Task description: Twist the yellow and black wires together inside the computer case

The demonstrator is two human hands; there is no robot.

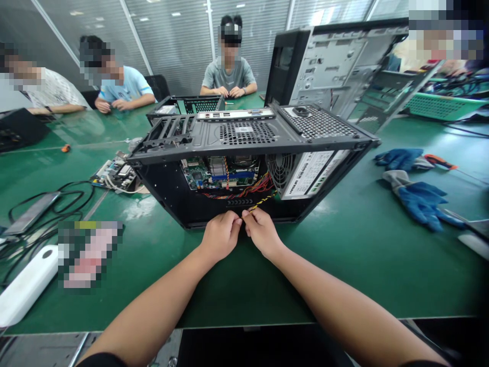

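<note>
Twisted yellow-black cable [264, 200]: pinched tight by your left hand [220, 235] and right hand [264, 232].
Computer case [208, 133]: black perforated metal, boxy, open-sided before you.

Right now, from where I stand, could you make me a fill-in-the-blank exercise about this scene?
1. The twisted cable at the right hand is black and ____.
2. The tabletop is coloured ____.
3. In the head view, the blue gloves lie to the ____ of the open computer case.

Missing words: yellow; green; right.
</note>
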